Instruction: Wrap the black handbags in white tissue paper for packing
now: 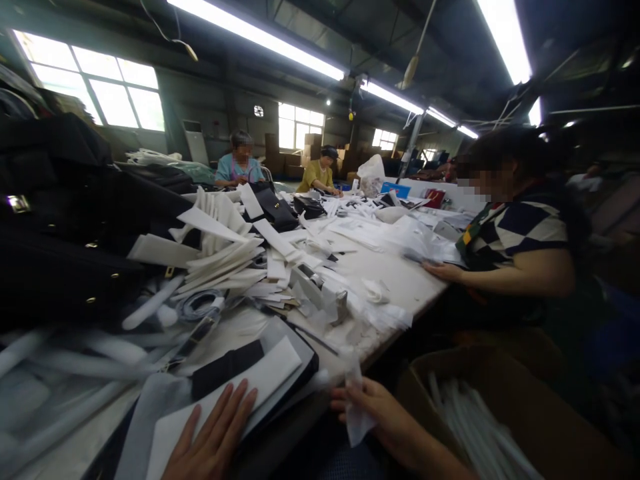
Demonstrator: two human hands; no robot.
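Observation:
My left hand (pixel 216 430) lies flat, fingers stretched, on a white foam sheet (pixel 267 380). Beneath that sheet is a dark, flat item (pixel 311 375), perhaps a bag, with a black piece (pixel 227 367) and thin pale wrapping (pixel 160 407) on it. Off the table's front edge, my right hand (pixel 383 408) pinches a translucent, crumpled strip of wrapping (pixel 356 427) between thumb and fingers. Just beyond the dark item are a buckled black strap (pixel 197 337) and a coiled grey cord or strap (pixel 200 303).
Black bags (pixel 65 227) are piled at the left. White foam sheets (pixel 220 267) heap up mid-table. A co-worker (pixel 530 233) handles clear plastic at the right edge; two other people sit farther back. A cardboard box (pixel 465 360) of white tubes stands below right.

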